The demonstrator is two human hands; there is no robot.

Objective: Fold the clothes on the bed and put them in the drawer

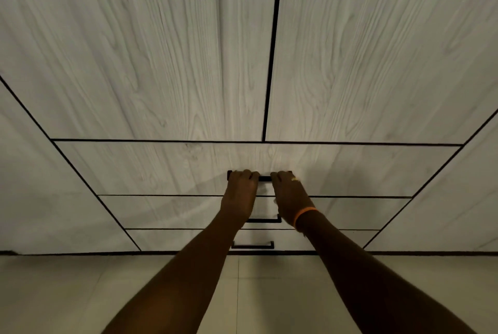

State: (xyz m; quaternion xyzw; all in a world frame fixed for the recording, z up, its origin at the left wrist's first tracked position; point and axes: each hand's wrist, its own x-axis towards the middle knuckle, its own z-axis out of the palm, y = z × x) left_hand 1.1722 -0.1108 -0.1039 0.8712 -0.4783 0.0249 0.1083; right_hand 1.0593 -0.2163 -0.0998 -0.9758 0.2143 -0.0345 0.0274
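Note:
A pale wood-grain wardrobe fills the view, with three drawers stacked at its base. The top drawer (134, 169) is flush with the front and has a black bar handle (265, 178). My left hand (240, 193) grips the left part of that handle, fingers curled over it. My right hand (289, 196), with a ring and an orange wristband, grips the right part. No clothes or bed are in view.
Below lie the middle drawer (167, 211) and bottom drawer (172, 239), each with a black handle. Two tall doors (161, 50) stand shut above, split by a dark seam. Pale floor tiles (67, 293) stretch under my arms.

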